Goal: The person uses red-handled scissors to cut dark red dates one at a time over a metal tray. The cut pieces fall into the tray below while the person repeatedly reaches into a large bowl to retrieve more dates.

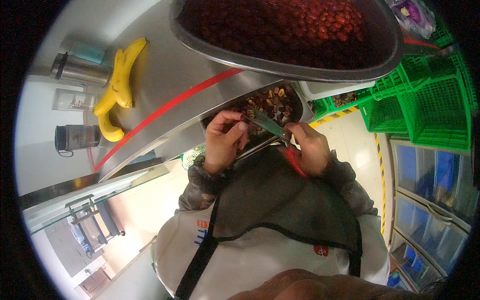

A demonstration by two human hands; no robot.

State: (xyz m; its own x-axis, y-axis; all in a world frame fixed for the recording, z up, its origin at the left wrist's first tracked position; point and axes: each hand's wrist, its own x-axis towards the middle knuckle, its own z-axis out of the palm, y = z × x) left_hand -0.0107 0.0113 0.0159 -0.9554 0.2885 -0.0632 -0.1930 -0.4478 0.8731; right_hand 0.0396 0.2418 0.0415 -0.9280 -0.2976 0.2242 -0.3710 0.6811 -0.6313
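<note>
Between the thumb and forefinger of my left hand [225, 141] is a small dark red fruit [244, 117], probably a jujube, partly covered by the fingertips. My right hand [312, 148] grips scissors with red handles [296, 162]. Their metal blades [267, 123] point left, with the tips close to the fruit. Under both hands is a metal tray [306, 110] of cut fruit pieces [275, 98], some brown and some pale. Beyond it stands a large steel basin [277, 68] heaped with dark red jujubes [326, 26].
Yellow bananas [122, 80] lie on the steel counter [161, 78], left of a red tape line [172, 103]. A steel flask [84, 70] and clear cups [77, 137] stand at the wall. Green plastic crates [437, 108] and a glass-door cabinet [423, 176] are at right.
</note>
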